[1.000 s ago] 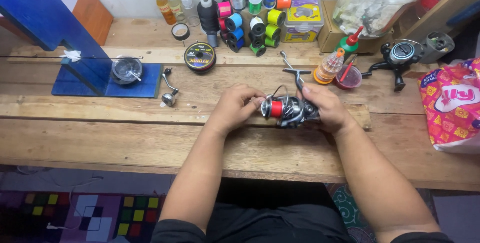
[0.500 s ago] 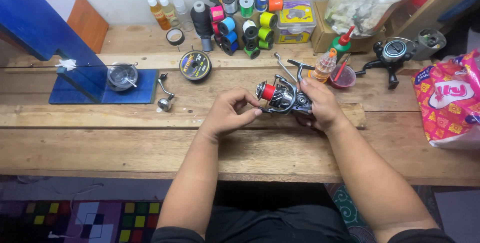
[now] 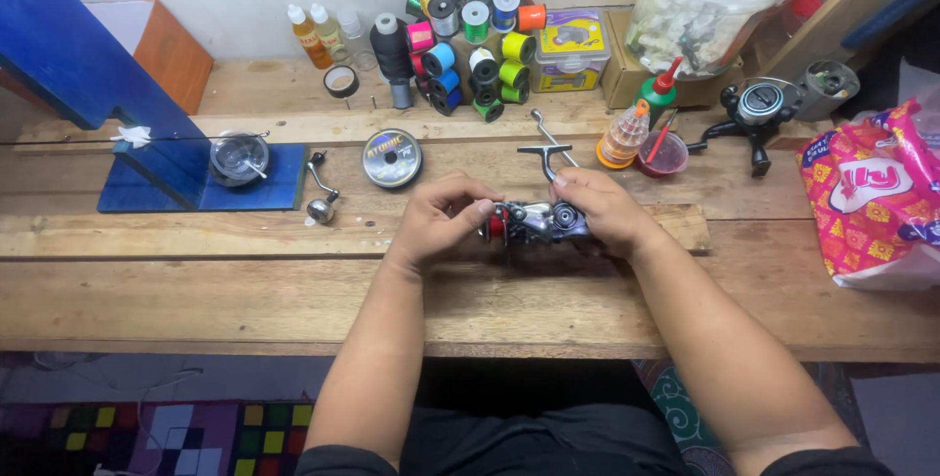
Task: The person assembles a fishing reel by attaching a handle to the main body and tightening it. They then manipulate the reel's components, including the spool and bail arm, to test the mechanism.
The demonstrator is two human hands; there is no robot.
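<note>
From the head camera, a wooden table [image 3: 245, 290] carries a crowd of gear. Along the back wall stands a cluster of coloured thread spools [image 3: 475, 25], with small dropper bottles [image 3: 315, 33] to their left and a yellow-lidded box [image 3: 572, 45] to their right. A clear plastic bag [image 3: 710, 6] bulges at the far right corner. In front of these lie a flat round line spool [image 3: 392, 158], a loose crank handle [image 3: 319, 192], and a small metal dish [image 3: 239, 156] on a blue board [image 3: 196, 192]. To the right stand an orange squeeze bottle [image 3: 624, 136], a small red cup [image 3: 664, 153] and a second black fishing reel [image 3: 756, 109]. A pink printed bag [image 3: 871, 197] sits at the right edge. Nothing lies between the camera and the hands.

The fishing reel [image 3: 539, 219], silver and black with a red spool end, is at the middle of the table, held just above the planks between both hands. The left hand [image 3: 436, 221] curls around the red spool end, fingertips pinched on it. The right hand [image 3: 607, 212] is closed over the reel's body from the right, thumb on top. Both forearms reach in from the lower edge, angled toward each other.
</note>
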